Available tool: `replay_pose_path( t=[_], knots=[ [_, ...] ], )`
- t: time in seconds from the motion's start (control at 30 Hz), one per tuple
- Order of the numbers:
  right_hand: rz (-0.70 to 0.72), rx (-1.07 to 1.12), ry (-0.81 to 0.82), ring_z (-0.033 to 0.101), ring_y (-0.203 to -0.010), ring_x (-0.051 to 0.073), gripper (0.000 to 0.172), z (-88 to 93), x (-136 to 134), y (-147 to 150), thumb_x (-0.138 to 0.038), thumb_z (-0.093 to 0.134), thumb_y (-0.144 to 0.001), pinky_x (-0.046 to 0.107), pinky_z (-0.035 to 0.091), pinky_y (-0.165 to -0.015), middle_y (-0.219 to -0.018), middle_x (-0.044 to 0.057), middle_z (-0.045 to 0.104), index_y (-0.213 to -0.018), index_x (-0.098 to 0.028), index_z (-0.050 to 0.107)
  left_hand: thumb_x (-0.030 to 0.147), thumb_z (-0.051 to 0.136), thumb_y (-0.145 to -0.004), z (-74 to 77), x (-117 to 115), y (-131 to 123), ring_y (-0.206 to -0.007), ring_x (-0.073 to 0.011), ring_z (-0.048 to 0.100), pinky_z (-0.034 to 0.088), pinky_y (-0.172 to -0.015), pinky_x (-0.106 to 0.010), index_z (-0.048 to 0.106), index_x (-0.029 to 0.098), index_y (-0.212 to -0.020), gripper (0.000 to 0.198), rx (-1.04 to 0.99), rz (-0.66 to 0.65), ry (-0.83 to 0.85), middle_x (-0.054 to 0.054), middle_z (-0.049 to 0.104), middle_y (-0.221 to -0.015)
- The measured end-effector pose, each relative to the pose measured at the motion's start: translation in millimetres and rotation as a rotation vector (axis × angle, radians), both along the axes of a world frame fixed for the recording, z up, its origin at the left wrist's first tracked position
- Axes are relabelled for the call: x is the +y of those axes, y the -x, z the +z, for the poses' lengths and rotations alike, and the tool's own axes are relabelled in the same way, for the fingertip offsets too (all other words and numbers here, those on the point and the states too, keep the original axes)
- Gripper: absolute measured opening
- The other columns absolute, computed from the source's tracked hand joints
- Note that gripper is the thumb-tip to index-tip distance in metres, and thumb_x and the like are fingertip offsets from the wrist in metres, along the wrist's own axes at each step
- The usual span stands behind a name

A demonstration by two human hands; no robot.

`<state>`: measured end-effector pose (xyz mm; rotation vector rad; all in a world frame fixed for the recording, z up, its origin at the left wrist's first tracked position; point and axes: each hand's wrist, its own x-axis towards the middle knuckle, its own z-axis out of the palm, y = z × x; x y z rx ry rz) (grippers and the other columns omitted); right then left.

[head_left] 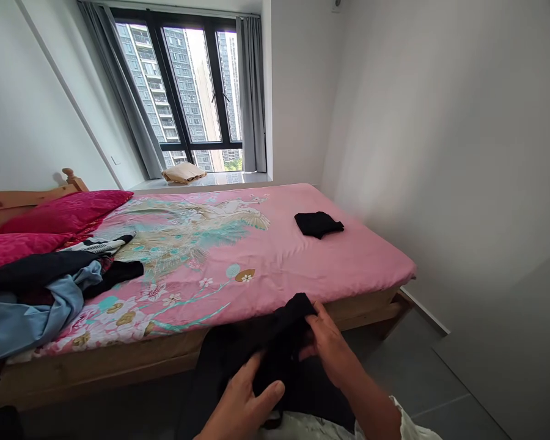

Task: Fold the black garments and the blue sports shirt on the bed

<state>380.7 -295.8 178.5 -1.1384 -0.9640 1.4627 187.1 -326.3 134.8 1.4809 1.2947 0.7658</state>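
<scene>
A black garment (275, 342) hangs bunched in front of me at the near side of the bed; its exact kind cannot be made out. At its upper right edge, my right hand (326, 342) pinches the cloth between thumb and fingers. Lower down, my left hand (245, 397) has its thumb raised and its fingers curled into the dark fabric, partly hidden by it. A folded black garment (319, 224) lies flat on the pink bedsheet (275, 269), beyond my right hand.
At the left of the bed lie a heap of clothes with a light blue garment (41, 311) and red pillows (68, 211). The wooden bed frame (110, 373) runs along the near side. A beige cloth bundle (183, 173) rests on the windowsill. A wall (462, 153) stands right.
</scene>
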Motion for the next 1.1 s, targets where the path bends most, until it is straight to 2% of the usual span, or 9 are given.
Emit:
replay_pose_path(
  t=[0.1,0.23,0.37,0.53,0.6,0.77,0.83,1.0,1.1],
  knots=[
    [0.065,-0.031,-0.102,0.054,-0.079,0.016,0.027,-4.1,-7,15,-0.038,0.047,-0.083,0.026,0.048,-0.059,-0.089,0.000,0.057,-0.106,-0.025,0.049,0.039,0.065,-0.075,5.4,2,-19,-0.124,-0.0281,0.043,0.030,-0.107,-0.037,0.053,0.018,-0.126,0.056,-0.139,-0.013,-0.052,-0.008,0.054,-0.131],
    [0.062,-0.120,-0.294,0.049,-0.080,0.013,0.014,-13.4,-9,23,-0.032,0.049,-0.085,0.025,0.043,-0.075,-0.084,-0.002,0.054,-0.093,-0.021,0.052,0.042,0.058,-0.078,9.1,6,-30,-0.107,-0.0273,0.055,0.038,-0.099,-0.036,0.065,0.015,-0.107,0.040,-0.168,0.132,-0.021,-0.008,0.066,-0.110],
    [0.043,-0.150,-0.328,0.047,-0.077,0.013,0.017,-16.4,-6,18,-0.035,0.047,-0.087,0.025,0.041,-0.073,-0.083,-0.001,0.053,-0.093,-0.021,0.052,0.040,0.055,-0.079,5.7,8,-27,-0.091,-0.0246,0.060,0.045,-0.086,-0.035,0.068,0.014,-0.098,0.035,-0.200,0.196,-0.013,-0.006,0.070,-0.092],
    [0.016,-0.168,-0.354,0.046,-0.076,0.014,0.019,-14.2,-8,20,-0.038,0.048,-0.086,0.025,0.041,-0.071,-0.081,-0.001,0.053,-0.090,-0.020,0.052,0.042,0.066,-0.070,-3.6,8,-36,-0.096,-0.0254,0.059,0.046,-0.087,-0.034,0.066,0.015,-0.098,0.039,-0.300,0.142,0.041,-0.008,0.069,-0.099],
    [0.013,-0.186,-0.364,0.046,-0.074,0.014,0.018,-14.6,-10,22,-0.038,0.049,-0.085,0.024,0.041,-0.069,-0.080,-0.001,0.052,-0.089,-0.020,0.051,0.038,0.067,-0.067,-9.7,10,-40,-0.089,-0.0244,0.060,0.046,-0.082,-0.033,0.067,0.014,-0.088,0.033,-0.310,0.153,0.037,-0.008,0.070,-0.090],
    [0.008,-0.183,-0.367,0.043,-0.068,0.012,0.018,-19.9,-8,22,-0.039,0.050,-0.085,0.023,0.040,-0.065,-0.077,-0.002,0.050,-0.088,-0.021,0.050,0.034,0.059,-0.065,-22.6,14,-33,-0.058,-0.0150,0.049,0.041,-0.057,-0.026,0.059,0.016,-0.058,0.019,-0.271,0.390,0.007,0.002,0.055,-0.054],
    [-0.010,-0.177,-0.363,0.044,-0.068,0.012,0.020,-21.6,-7,21,-0.040,0.050,-0.085,0.023,0.040,-0.064,-0.077,-0.002,0.050,-0.089,-0.021,0.050,0.035,0.058,-0.067,-21.8,13,-30,-0.058,-0.0143,0.048,0.040,-0.057,-0.026,0.059,0.017,-0.060,0.020,-0.287,0.393,0.007,0.002,0.054,-0.055],
    [-0.029,-0.189,-0.348,0.045,-0.068,0.012,0.020,-22.0,-6,25,-0.040,0.053,-0.082,0.022,0.040,-0.061,-0.077,-0.002,0.049,-0.086,-0.021,0.048,0.030,0.068,-0.063,-16.3,4,-38,-0.087,-0.0217,0.058,0.046,-0.079,-0.031,0.063,0.016,-0.096,0.036,-0.293,0.205,-0.059,-0.005,0.066,-0.089],
    [-0.017,-0.181,-0.329,0.040,-0.062,0.010,0.020,-23.3,-7,25,-0.039,0.056,-0.080,0.021,0.037,-0.056,-0.071,-0.004,0.045,-0.081,-0.021,0.046,0.025,0.060,-0.067,-20.3,5,-41,-0.086,-0.0212,0.058,0.046,-0.079,-0.031,0.064,0.016,-0.092,0.027,-0.263,0.221,-0.083,-0.004,0.066,-0.085]
  ],
)
